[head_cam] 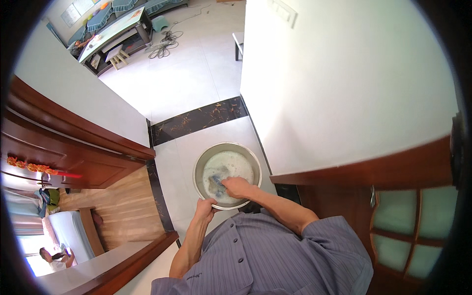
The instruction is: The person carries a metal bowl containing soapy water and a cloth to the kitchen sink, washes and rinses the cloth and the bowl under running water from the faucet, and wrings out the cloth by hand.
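Observation:
A round metal basin (pixel 197 177) of foamy, cloudy water (pixel 236 162) is in front of my body. My left hand (pixel 205 208) grips its near left rim, with the thumb over the edge. Inside the basin, my right hand (pixel 238 187) has its fingers closed on a wet blue-grey cloth (pixel 218 183) at the water's surface. Part of that cloth lies under the suds, so its full shape is hidden.
A dark marble threshold strip (pixel 199 120) crosses the tiled floor ahead. White walls stand on both sides, with an open wooden door (pixel 73 147) on the left and a glazed door (pixel 394 214) at right. Beyond are a wooden stool (pixel 117 55), coiled cable (pixel 166 44) and two people.

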Action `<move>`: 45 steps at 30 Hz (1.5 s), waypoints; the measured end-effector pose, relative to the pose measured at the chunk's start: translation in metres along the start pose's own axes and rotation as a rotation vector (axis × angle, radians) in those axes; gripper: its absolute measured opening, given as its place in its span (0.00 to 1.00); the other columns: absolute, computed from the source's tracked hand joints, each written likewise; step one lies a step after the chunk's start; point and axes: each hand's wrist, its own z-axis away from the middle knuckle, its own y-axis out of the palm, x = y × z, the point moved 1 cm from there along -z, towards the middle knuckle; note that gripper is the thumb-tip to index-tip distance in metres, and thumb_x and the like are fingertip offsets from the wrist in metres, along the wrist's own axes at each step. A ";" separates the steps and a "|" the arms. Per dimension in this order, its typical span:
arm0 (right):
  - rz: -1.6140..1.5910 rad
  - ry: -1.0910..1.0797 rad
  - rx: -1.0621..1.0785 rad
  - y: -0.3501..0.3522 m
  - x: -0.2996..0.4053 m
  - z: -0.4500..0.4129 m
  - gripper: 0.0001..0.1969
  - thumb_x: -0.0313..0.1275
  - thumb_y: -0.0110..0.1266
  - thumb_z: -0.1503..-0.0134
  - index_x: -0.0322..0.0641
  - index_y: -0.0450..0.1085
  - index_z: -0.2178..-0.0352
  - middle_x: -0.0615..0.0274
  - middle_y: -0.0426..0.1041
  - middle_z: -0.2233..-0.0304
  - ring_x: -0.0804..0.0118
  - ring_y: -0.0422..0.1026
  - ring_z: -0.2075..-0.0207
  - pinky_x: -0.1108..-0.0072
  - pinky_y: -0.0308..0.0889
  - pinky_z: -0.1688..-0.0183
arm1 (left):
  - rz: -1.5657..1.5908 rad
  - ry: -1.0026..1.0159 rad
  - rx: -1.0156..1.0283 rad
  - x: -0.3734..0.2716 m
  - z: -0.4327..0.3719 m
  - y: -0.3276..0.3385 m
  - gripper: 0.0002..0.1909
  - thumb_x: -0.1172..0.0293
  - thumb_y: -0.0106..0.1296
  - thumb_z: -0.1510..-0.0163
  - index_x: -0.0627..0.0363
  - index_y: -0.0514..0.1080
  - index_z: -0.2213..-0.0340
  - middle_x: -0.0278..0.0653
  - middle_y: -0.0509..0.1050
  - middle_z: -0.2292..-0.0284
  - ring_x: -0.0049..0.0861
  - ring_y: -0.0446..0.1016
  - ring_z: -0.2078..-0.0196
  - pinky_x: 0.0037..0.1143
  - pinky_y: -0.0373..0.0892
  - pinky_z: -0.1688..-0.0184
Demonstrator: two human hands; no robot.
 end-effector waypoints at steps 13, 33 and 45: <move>0.040 0.030 0.023 -0.128 -0.036 -0.150 0.17 0.30 0.49 0.52 0.38 0.68 0.59 0.47 0.72 0.63 0.45 0.72 0.60 0.59 0.67 0.57 | 0.074 0.033 0.001 -0.138 -0.122 0.046 0.24 0.88 0.42 0.58 0.74 0.61 0.55 0.54 0.70 0.62 0.47 0.75 0.64 0.44 0.78 0.68; 0.019 0.316 -0.829 -0.273 -0.110 -0.391 0.19 0.30 0.52 0.50 0.38 0.65 0.56 0.44 0.65 0.59 0.42 0.68 0.60 0.60 0.66 0.57 | -0.236 -0.048 0.187 -0.395 -0.325 0.098 0.29 0.87 0.43 0.59 0.66 0.60 0.51 0.49 0.69 0.57 0.47 0.74 0.62 0.44 0.77 0.67; -0.254 0.298 -0.349 -0.298 -0.121 -0.521 0.20 0.29 0.51 0.52 0.34 0.64 0.56 0.40 0.70 0.61 0.40 0.69 0.57 0.58 0.65 0.55 | -0.175 -0.091 0.161 -0.486 -0.411 0.102 0.26 0.86 0.43 0.57 0.65 0.61 0.53 0.50 0.70 0.58 0.46 0.75 0.62 0.43 0.77 0.67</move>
